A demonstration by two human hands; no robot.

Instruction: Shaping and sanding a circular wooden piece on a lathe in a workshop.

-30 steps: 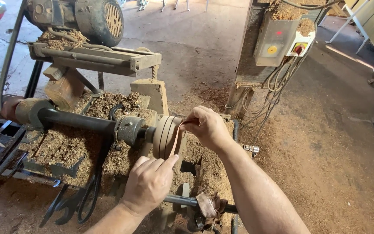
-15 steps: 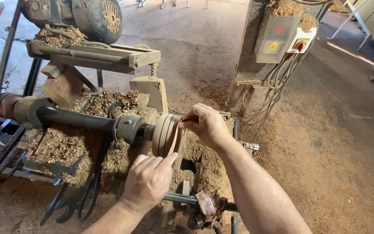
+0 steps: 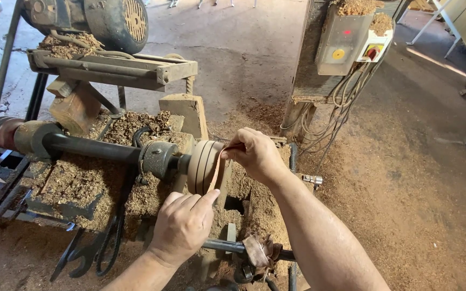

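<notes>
Workshop, dirt floor (image 3: 405,178) thick with sawdust. Wooden disc (image 3: 205,166) on lathe shaft (image 3: 90,148), lathe middle. Both hands pinch sanding strip (image 3: 217,167): right hand (image 3: 254,153) top, left hand (image 3: 182,226) below. Keep strip taut, fingers off rim, pressure light.

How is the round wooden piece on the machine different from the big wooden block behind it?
The round wooden piece is a smooth disc with grooves, while the wooden block is square-edged and rough. The disc is mounted on the dark shaft between both hands; the block stands alone, untouched. Both are pale brown wood among sawdust.
</notes>
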